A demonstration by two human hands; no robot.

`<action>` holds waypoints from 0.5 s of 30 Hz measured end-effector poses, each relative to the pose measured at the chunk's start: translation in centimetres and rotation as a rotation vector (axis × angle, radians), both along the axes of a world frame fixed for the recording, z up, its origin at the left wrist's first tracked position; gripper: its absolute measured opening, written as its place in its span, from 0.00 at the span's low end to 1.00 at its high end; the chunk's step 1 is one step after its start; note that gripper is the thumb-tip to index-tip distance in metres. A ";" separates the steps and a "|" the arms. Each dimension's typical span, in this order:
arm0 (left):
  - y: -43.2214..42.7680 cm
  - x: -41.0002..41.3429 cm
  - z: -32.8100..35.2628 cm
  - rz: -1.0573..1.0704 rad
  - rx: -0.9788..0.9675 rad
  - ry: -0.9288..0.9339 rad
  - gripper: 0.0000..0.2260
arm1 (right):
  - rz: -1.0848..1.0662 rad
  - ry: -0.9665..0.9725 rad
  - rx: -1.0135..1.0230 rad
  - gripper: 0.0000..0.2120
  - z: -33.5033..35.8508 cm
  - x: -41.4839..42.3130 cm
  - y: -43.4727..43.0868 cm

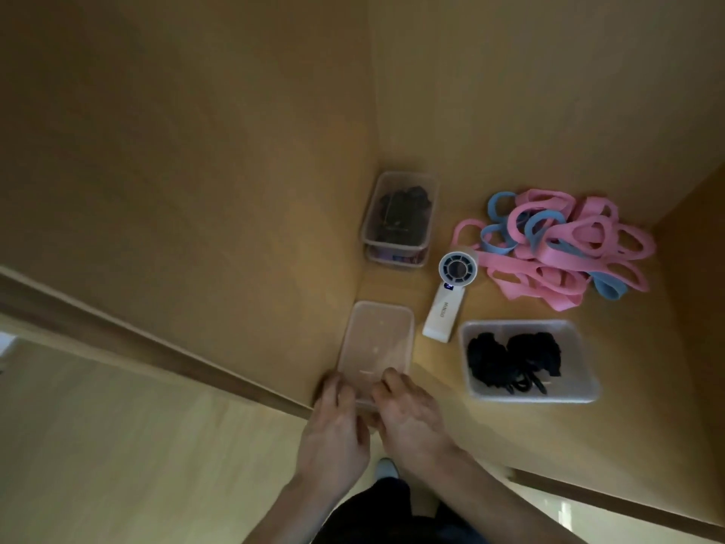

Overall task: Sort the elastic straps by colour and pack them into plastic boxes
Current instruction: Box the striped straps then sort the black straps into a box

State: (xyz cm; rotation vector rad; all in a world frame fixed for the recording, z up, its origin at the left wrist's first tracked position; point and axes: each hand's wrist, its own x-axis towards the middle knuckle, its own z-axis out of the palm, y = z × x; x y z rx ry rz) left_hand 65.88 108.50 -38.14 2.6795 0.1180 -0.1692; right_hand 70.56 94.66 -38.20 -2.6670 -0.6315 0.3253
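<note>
A clear plastic box (pixel 377 339) with nothing visible inside sits at the near left of the wooden shelf. Both my hands are at its near end: my left hand (pixel 333 429) and my right hand (pixel 412 420) have their fingers curled over the near rim. A tangled pile of pink and blue elastic straps (pixel 557 245) lies at the back right. Another open clear box (pixel 529 361) at the near right holds black straps. Two stacked closed boxes (pixel 398 217) stand at the back; the top one holds dark straps.
A white hand-held fan (pixel 449 296) lies between the boxes and the strap pile. Wooden walls close in the shelf on the left, back and right. The shelf's front edge runs under my hands, with light floor below.
</note>
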 end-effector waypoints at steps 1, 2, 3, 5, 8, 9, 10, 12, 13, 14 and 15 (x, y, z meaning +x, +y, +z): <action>-0.2 0.0 0.1 0.004 -0.006 0.016 0.18 | -0.016 -0.026 -0.015 0.18 -0.6 0.1 0.1; -0.4 0.0 0.3 0.008 -0.014 0.033 0.19 | -0.032 -0.039 -0.014 0.17 -1.0 0.2 0.2; -0.5 0.0 0.4 0.007 -0.024 0.044 0.19 | -0.046 -0.057 -0.004 0.17 -1.2 0.4 0.1; -0.5 0.1 0.7 0.007 -0.047 0.050 0.19 | -0.078 -0.079 0.018 0.14 -1.2 0.7 0.0; -0.4 0.1 1.1 0.016 -0.069 0.051 0.20 | -0.138 -0.049 0.110 0.11 -1.5 0.6 -0.2; -0.3 0.1 1.1 0.023 -0.078 0.044 0.20 | -0.165 -0.016 0.161 0.10 -1.6 0.6 -0.2; -0.3 0.0 1.0 0.031 -0.089 0.036 0.20 | -0.185 0.020 0.202 0.09 -1.8 0.7 -0.3; -0.3 -0.1 1.0 0.054 -0.123 0.035 0.21 | -0.223 0.120 0.273 0.09 -1.7 0.9 -0.6; -0.3 -0.2 1.0 0.074 -0.148 0.035 0.22 | -0.238 0.155 0.305 0.10 -1.7 0.9 -0.7; -0.4 -0.3 1.0 0.092 -0.171 0.033 0.23 | -0.246 0.170 0.321 0.11 -1.6 0.9 -0.8; -0.6 -0.3 1.0 0.108 -0.193 0.028 0.24 | -0.244 0.154 0.315 0.10 -1.6 0.8 -0.9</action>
